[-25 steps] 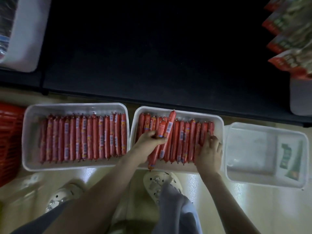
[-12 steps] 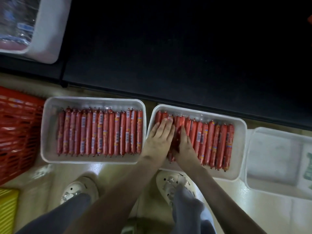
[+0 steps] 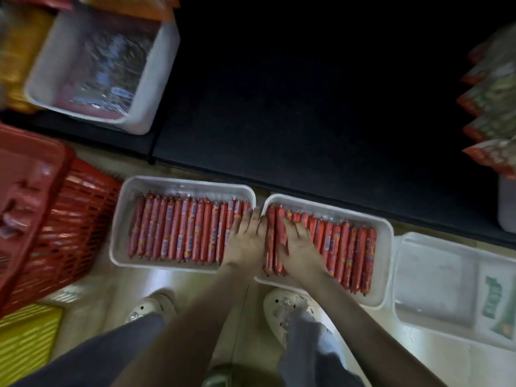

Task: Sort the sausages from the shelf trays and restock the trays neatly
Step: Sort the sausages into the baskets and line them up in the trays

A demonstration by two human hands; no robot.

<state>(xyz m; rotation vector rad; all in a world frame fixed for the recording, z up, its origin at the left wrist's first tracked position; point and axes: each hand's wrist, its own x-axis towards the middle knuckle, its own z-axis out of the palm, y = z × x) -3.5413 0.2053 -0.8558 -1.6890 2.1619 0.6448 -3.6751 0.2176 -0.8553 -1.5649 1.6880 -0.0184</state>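
Two white trays lie side by side on the floor, each holding a row of red sausages. The left tray (image 3: pixel 120 219) carries a full, even row of sausages (image 3: pixel 181 227). The right tray (image 3: pixel 386 247) carries a second row of sausages (image 3: pixel 349 252). My left hand (image 3: pixel 245 241) lies flat with straight fingers over the right end of the left row, across the gap between the trays. My right hand (image 3: pixel 298 247) presses flat on the sausages at the left end of the right tray. Neither hand grips anything.
An empty white tray (image 3: pixel 435 277) with a green label sits to the right. A red basket (image 3: pixel 42 219) and a yellow crate (image 3: pixel 25 339) stand at the left. The dark shelf (image 3: pixel 307 107) runs behind, with a white bin (image 3: pixel 150 88) and packets (image 3: pixel 494 107). My shoes (image 3: pixel 282 305) are below.
A second ago my left hand held loose sausages lying slanted over the right tray. Those now lie in line, and both hands have flattened; the left hand has shifted left.
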